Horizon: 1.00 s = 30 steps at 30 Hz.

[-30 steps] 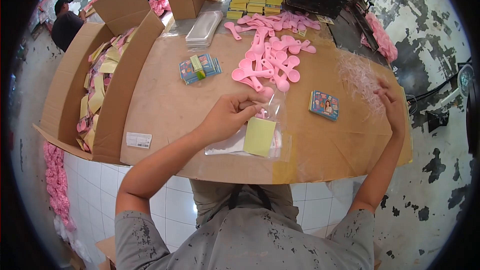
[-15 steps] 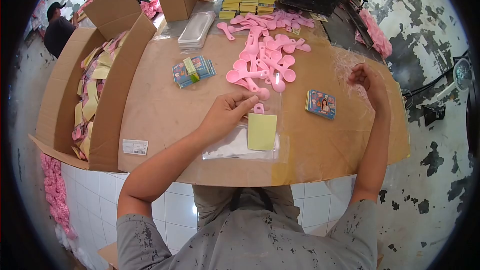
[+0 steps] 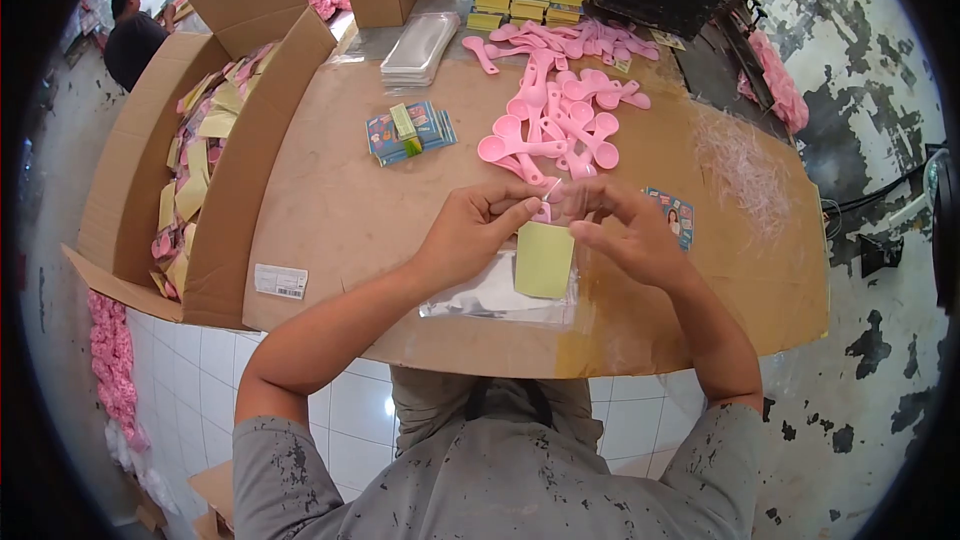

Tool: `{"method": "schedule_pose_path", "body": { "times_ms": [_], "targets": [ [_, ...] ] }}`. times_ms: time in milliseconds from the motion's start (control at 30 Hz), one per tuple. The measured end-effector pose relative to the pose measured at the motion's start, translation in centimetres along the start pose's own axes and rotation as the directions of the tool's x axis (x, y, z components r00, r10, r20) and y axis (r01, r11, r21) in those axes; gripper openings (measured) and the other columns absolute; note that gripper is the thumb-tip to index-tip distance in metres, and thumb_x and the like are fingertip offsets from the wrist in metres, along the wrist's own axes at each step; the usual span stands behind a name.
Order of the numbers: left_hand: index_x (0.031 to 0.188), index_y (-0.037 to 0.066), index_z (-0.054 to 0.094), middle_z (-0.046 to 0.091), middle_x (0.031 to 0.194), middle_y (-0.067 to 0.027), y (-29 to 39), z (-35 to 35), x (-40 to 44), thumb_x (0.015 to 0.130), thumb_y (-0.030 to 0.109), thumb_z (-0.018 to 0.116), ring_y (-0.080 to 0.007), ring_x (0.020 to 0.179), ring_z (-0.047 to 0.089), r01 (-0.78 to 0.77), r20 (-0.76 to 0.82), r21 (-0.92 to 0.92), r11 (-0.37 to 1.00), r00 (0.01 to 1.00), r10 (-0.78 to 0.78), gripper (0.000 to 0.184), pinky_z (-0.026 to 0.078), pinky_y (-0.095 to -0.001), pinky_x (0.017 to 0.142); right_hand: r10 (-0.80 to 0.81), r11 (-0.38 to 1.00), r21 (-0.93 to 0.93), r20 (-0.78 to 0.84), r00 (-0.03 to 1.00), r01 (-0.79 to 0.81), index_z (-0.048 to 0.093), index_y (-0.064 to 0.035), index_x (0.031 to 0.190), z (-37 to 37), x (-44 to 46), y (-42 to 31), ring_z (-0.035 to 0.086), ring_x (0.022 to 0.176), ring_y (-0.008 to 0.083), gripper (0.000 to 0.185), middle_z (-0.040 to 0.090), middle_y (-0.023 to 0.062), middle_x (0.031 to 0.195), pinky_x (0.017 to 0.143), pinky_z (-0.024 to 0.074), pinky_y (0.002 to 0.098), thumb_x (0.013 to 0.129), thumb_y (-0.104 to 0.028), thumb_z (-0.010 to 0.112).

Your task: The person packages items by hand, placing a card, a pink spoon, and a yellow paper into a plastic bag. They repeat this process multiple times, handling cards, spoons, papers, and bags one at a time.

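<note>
My left hand (image 3: 472, 228) pinches a pink measuring spoon by its handle, whose holed end (image 3: 543, 210) shows at the fingertips. A pale yellow card (image 3: 545, 262) lies right below that end, over clear plastic bags (image 3: 470, 292). My right hand (image 3: 630, 232) is beside it, slightly blurred, with fingers drawn together on a thin clear plastic tie (image 3: 553, 190); its whitish line shows between both hands. The fingers hide most of the tie. Beyond the hands is a pile of pink measuring spoons (image 3: 540, 120). A stack of blue printed cards (image 3: 683, 218) is partly hidden behind my right hand.
Clear ties (image 3: 745, 165) lie heaped at the right. Banded blue cards (image 3: 435, 130) and clear plastic sleeves (image 3: 420, 50) sit left of the spoons. An open carton (image 3: 235, 190) full of packed pieces stands at the left. A person (image 3: 132, 35) is at the far left.
My right hand has come left from the heap of clear ties to my left hand, bringing a tie. My left hand still holds the spoon. The view has shifted slightly.
</note>
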State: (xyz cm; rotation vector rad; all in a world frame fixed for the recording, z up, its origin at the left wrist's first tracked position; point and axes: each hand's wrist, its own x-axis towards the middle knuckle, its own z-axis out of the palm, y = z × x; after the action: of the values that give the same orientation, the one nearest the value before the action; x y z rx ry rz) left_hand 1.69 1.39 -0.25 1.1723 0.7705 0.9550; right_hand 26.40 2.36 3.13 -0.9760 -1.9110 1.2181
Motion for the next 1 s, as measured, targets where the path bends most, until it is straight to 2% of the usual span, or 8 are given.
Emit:
{"method": "schedule_pose_path", "body": {
  "times_ms": [133,233,433,533,667,767,967,1000],
  "targets": [
    [0.125,-0.002,0.068,0.074,0.112,-0.0066,-0.1,-0.1,0.1,0.106,0.017,0.062,-0.0121,0.1,0.071,-0.037,0.008,0.025,0.999,0.999,0.037,0.028,0.06,-0.0287,0.088,0.076,0.934,0.348,0.012,0.997,-0.075,0.067,0.0021,0.12,0.7,0.7,2.3,0.067,0.101,0.0096,0.024,0.071,0.0053,0.114,0.087,0.0542,0.0259,0.096,-0.004,0.07],
    [0.126,-0.002,0.068,0.074,0.113,-0.0075,-0.4,0.0,-0.1,0.106,0.017,0.062,-0.0128,0.101,0.07,-0.052,0.006,0.075,0.996,0.999,0.052,0.028,0.061,-0.0292,0.088,0.138,0.916,0.385,-0.046,0.989,-0.11,0.069,0.0029,0.115,1.4,0.3,2.8,0.068,0.099,0.0099,0.019,0.072,0.0052,0.11,0.087,0.0554,0.0269,0.097,-0.001,0.069],
    [0.126,-0.003,0.069,0.074,0.113,-0.009,0.2,0.3,-0.1,0.105,0.011,0.063,-0.0124,0.102,0.07,-0.062,-0.021,0.038,0.997,0.998,0.063,0.027,0.061,-0.0277,0.086,0.176,0.908,0.399,-0.089,0.98,-0.127,0.072,0.0023,0.111,1.2,-0.3,3.0,0.069,0.092,0.0101,0.015,0.074,0.0039,0.101,0.086,0.0557,0.027,0.097,-0.003,0.071],
    [0.126,-0.002,0.069,0.073,0.117,-0.009,-0.2,-0.4,0.2,0.104,0.008,0.063,-0.0131,0.105,0.069,-0.102,0.026,0.064,0.993,0.995,0.101,0.025,0.061,-0.0286,0.088,0.162,0.904,0.413,-0.095,0.982,-0.11,0.073,0.0009,0.112,1.1,-0.5,3.3,0.068,0.095,0.0109,0.016,0.074,0.0039,0.103,0.088,0.0548,0.0283,0.096,0.0,0.068],
    [0.126,-0.001,0.07,0.073,0.12,-0.01,-0.5,-0.9,0.4,0.103,0.0,0.059,-0.0154,0.109,0.069,-0.164,0.082,0.127,0.978,0.985,0.154,0.026,0.061,-0.0314,0.092,0.06,0.938,0.345,-0.098,0.993,-0.023,0.075,-0.0001,0.109,0.3,-0.6,4.3,0.067,0.1,0.0124,0.019,0.073,0.0041,0.105,0.091,0.0526,0.0292,0.095,0.005,0.063],
    [0.124,-0.003,0.07,0.072,0.117,-0.0106,-0.4,-0.8,0.3,0.103,0.006,0.062,-0.0156,0.108,0.069,-0.14,0.088,0.092,0.986,0.987,0.132,0.024,0.061,-0.0298,0.09,0.065,0.948,0.318,-0.088,0.994,-0.034,0.076,-0.0001,0.107,0.0,-0.6,4.3,0.066,0.101,0.0128,0.02,0.073,0.0042,0.107,0.091,0.0519,0.0292,0.094,0.005,0.062],
    [0.124,-0.005,0.069,0.073,0.117,-0.0114,1.0,-0.7,0.2,0.105,0.014,0.062,-0.0158,0.106,0.07,0.042,0.07,-0.112,0.993,0.997,-0.034,0.027,0.06,-0.0306,0.091,0.125,0.941,0.326,-0.072,0.99,-0.096,0.074,0.0016,0.109,0.0,-0.7,3.3,0.068,0.096,0.0112,0.016,0.074,0.0049,0.105,0.087,0.0548,0.0287,0.096,0.0,0.067],
    [0.124,-0.004,0.069,0.073,0.117,-0.0113,0.8,-0.7,0.3,0.105,0.013,0.063,-0.0157,0.106,0.07,0.027,0.068,-0.048,0.999,0.997,-0.024,0.027,0.06,-0.0304,0.091,0.13,0.938,0.332,-0.073,0.989,-0.099,0.074,0.0022,0.11,0.3,-0.8,3.7,0.068,0.096,0.011,0.016,0.074,0.0051,0.105,0.087,0.0552,0.0283,0.096,-0.001,0.068]
  ]
}}
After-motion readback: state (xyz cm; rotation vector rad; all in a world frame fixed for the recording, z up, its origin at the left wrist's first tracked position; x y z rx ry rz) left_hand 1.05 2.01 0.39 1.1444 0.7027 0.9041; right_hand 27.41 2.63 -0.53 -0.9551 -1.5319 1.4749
